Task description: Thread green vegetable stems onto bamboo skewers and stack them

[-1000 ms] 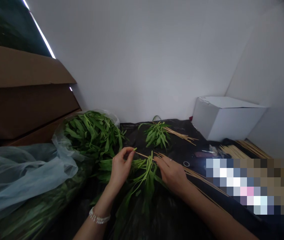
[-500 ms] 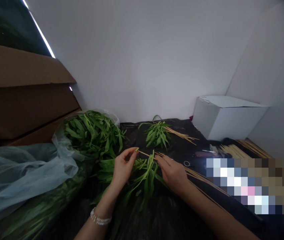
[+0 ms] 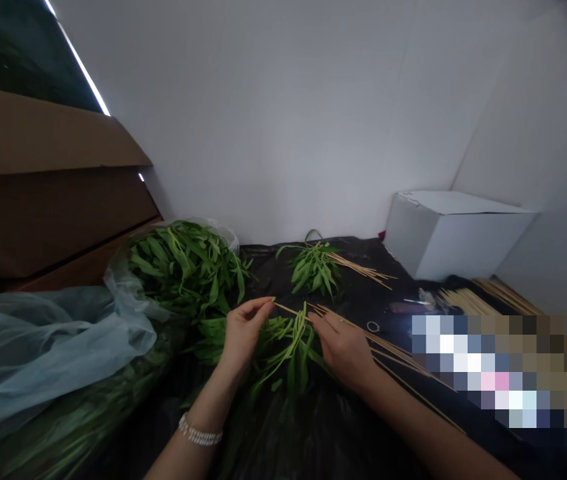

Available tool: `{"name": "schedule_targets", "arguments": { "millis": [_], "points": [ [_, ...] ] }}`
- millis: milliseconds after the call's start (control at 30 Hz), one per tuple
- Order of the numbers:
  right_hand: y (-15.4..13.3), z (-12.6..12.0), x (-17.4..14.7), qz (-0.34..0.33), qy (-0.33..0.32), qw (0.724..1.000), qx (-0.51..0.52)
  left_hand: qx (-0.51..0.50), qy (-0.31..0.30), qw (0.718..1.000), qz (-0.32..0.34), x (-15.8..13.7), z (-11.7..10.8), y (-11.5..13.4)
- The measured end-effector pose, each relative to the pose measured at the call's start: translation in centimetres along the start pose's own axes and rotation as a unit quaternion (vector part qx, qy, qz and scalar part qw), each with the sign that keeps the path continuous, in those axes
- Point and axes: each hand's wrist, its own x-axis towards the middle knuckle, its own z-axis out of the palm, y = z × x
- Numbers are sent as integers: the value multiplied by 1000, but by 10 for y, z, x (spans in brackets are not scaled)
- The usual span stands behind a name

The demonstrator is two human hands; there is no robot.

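Fingertips pinched, my left hand (image 3: 244, 328) holds a small piece of green stem at the tip of a thin bamboo stick (image 3: 287, 308). My right hand (image 3: 346, 348) is closed around that stick farther along, and other sticks pass under or beside its fingers. Several green stems (image 3: 297, 337) hang across the stick between the hands, their leaves drooping below. More leafy stems (image 3: 216, 337) lie beneath and left of my left hand. Just beyond the hands rests a leafy bunch (image 3: 316, 268) with bamboo sticks (image 3: 363, 268) running out of it to the right.
A clear plastic bag (image 3: 123, 280) full of greens stands at the left, by a cardboard box (image 3: 53, 220). Black sheeting (image 3: 358, 307) covers the surface. A white box (image 3: 458, 233) stands back right, with bamboo stick piles (image 3: 456, 300) before it. A small ring (image 3: 373, 327) lies near my right hand.
My left hand has shifted slightly left, and my right hand has barely moved. The stems on the stick hang almost as before.
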Motion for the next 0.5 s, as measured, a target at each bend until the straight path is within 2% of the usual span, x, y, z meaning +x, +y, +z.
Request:
{"name": "schedule_targets", "arguments": {
  "millis": [367,500],
  "points": [
    [-1,3,-2,5,-6,1000,23,-5,-9,1000,-8,0,3,-3],
    [-2,2,-1,-1,1,1000,23,-85,-26,994,-56,2,1,-4]
  ]
}}
